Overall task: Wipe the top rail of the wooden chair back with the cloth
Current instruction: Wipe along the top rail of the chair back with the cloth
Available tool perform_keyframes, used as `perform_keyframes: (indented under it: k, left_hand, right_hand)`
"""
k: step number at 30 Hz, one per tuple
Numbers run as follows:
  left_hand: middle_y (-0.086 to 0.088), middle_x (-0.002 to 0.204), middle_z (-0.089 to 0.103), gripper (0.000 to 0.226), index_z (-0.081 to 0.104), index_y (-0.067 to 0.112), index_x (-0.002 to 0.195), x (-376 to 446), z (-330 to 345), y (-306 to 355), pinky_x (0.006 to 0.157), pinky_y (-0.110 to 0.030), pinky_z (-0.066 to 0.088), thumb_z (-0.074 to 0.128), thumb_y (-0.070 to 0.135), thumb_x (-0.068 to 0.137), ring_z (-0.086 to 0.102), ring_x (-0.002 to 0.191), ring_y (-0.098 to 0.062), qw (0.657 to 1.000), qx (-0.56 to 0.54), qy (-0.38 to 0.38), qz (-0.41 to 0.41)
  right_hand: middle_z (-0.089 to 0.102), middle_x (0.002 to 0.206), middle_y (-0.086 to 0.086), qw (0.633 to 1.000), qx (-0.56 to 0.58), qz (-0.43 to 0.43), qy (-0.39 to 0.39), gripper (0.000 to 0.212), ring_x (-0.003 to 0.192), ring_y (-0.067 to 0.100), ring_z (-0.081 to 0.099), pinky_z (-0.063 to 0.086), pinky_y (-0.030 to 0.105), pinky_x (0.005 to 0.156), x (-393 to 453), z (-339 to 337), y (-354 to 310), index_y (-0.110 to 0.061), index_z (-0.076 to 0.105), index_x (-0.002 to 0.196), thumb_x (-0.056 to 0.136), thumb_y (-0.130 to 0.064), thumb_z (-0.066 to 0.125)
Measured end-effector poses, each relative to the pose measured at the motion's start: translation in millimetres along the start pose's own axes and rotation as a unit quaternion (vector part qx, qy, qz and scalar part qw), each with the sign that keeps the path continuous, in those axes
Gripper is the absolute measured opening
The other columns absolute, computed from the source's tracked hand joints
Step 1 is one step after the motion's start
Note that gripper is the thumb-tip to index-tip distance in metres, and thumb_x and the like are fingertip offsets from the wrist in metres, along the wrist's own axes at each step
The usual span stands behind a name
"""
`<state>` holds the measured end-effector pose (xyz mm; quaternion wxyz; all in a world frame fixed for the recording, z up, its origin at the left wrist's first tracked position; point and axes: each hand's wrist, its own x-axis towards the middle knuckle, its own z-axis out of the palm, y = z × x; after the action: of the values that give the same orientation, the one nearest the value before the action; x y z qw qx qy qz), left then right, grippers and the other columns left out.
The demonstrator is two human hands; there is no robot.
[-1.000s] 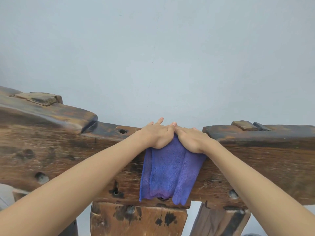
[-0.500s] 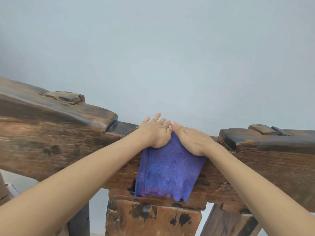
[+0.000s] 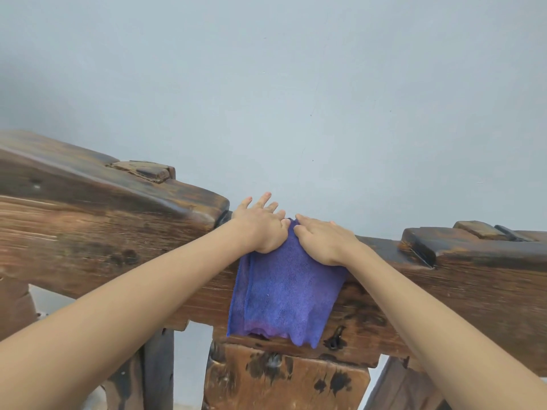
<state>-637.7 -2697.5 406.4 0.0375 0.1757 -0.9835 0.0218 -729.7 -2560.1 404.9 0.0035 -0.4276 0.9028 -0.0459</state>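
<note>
A purple cloth [image 3: 284,294] hangs folded over the dark, worn top rail [image 3: 103,232] of the wooden chair back, in its lower middle section. My left hand [image 3: 262,224] presses flat on the cloth's upper left part, fingers spread over the rail's top, right beside the raised left step of the rail. My right hand [image 3: 324,239] lies flat on the cloth's upper right part, its fingertips touching the left hand's. The cloth's top edge is hidden under both hands.
A raised rail block with a wooden peg [image 3: 145,170] rises at the left, another raised block [image 3: 461,244] at the right. Wooden back slats [image 3: 284,380] stand below the rail. A plain pale wall [image 3: 296,99] lies close behind.
Both hands and the cloth have slid left along the rail's lower section, up to the raised left block. The view has shifted with them.
</note>
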Motion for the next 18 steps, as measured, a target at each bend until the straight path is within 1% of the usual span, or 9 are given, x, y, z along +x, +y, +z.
perform_keyframes:
  k: [3, 6, 8, 11, 13, 16, 18]
  left_hand:
    - [0.002, 0.171, 0.006, 0.060, 0.015, 0.023, 0.162, -4, -4, -13, 0.125, -0.047, -0.007, 0.006, 0.042, 0.106, -0.013, 0.156, -0.017, 0.999, 0.036, -0.010, -0.015]
    - [0.003, 0.171, 0.003, 0.060, 0.010, 0.023, 0.162, -8, -9, -24, 0.124, -0.046, -0.010, 0.005, 0.042, 0.106, -0.015, 0.155, -0.016, 0.996, 0.084, -0.018, -0.037]
    - [0.003, 0.171, -0.001, 0.060, 0.005, 0.023, 0.162, -10, -11, -31, 0.124, -0.046, -0.011, 0.005, 0.043, 0.106, -0.016, 0.155, -0.015, 0.994, 0.100, -0.022, -0.048]
    - [0.003, 0.171, -0.005, 0.060, 0.000, 0.024, 0.162, -13, -13, -41, 0.124, -0.047, -0.011, 0.004, 0.043, 0.106, -0.018, 0.155, -0.014, 0.992, 0.107, -0.024, -0.067]
    - [0.002, 0.170, -0.008, 0.060, -0.002, 0.023, 0.162, -15, -13, -48, 0.124, -0.047, -0.011, 0.005, 0.044, 0.106, -0.019, 0.154, -0.014, 0.990, 0.115, -0.023, -0.080]
    - [0.000, 0.170, -0.007, 0.062, 0.000, 0.019, 0.162, -17, -15, -54, 0.125, -0.047, -0.008, 0.007, 0.044, 0.106, -0.017, 0.155, -0.015, 0.988, 0.119, -0.026, -0.095]
    - [-0.003, 0.171, 0.001, 0.062, 0.008, 0.014, 0.162, -17, -17, -57, 0.125, -0.049, -0.003, 0.011, 0.041, 0.106, -0.011, 0.156, -0.018, 0.987, 0.123, -0.034, -0.100]
  right_hand:
    - [0.017, 0.172, -0.003, 1.000, 0.003, -0.011, -0.008, 0.061, 0.157, 0.016, 0.018, 0.010, 0.041, 0.126, 8, 1, -15, -0.019, 0.016, 0.164, 0.106, -0.038, 0.016]
    - [0.017, 0.172, -0.002, 0.999, 0.011, -0.021, -0.022, 0.061, 0.157, 0.017, 0.018, 0.010, 0.042, 0.126, 18, 0, -28, -0.020, 0.015, 0.164, 0.106, -0.037, 0.017]
    - [0.017, 0.172, -0.003, 0.999, 0.018, -0.025, -0.027, 0.061, 0.157, 0.019, 0.019, 0.014, 0.042, 0.124, 23, 0, -35, -0.021, 0.016, 0.164, 0.105, -0.038, 0.018]
    - [0.027, 0.169, -0.001, 0.998, 0.031, -0.037, -0.030, 0.058, 0.153, 0.024, 0.028, 0.022, 0.046, 0.121, 29, 1, -46, -0.022, 0.029, 0.160, 0.106, -0.039, 0.017]
    - [0.033, 0.167, 0.000, 0.998, 0.035, -0.045, -0.032, 0.057, 0.151, 0.024, 0.032, 0.024, 0.049, 0.120, 34, 1, -55, -0.022, 0.034, 0.157, 0.106, -0.040, 0.016]
    - [0.038, 0.164, 0.000, 0.997, 0.040, -0.046, -0.041, 0.057, 0.148, 0.024, 0.036, 0.025, 0.050, 0.119, 42, 0, -67, -0.022, 0.040, 0.154, 0.106, -0.040, 0.015]
    - [0.041, 0.162, 0.002, 0.997, 0.050, -0.047, -0.047, 0.056, 0.147, 0.024, 0.038, 0.026, 0.050, 0.119, 48, 1, -73, -0.022, 0.042, 0.153, 0.107, -0.040, 0.015]
